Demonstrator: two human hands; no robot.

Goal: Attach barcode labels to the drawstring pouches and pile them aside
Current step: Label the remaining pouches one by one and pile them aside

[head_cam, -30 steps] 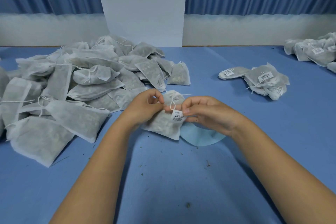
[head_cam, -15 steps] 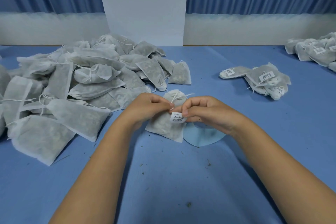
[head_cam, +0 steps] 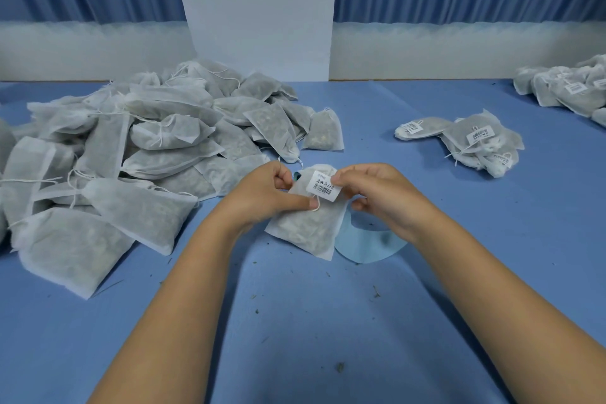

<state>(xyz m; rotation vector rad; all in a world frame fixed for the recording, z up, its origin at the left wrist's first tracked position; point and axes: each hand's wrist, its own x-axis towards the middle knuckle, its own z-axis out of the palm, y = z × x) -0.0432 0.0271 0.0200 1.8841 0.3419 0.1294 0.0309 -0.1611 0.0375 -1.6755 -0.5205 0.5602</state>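
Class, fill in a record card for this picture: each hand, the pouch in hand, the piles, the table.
left hand: grips drawstring pouch, thumb at its string
right hand: pinches barcode label lying on the pouch's top
unlabelled pile: large, left of hands
labelled pile: small, right of hands
table: blue, scattered with dark specks

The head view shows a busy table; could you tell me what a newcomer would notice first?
First, the two hands at centre: the left hand holds a drawstring pouch while the right hand pinches a barcode label at its upper part. Next, the big heap of unlabelled pouches on the left of the blue table, and the small pile of labelled pouches to the right.
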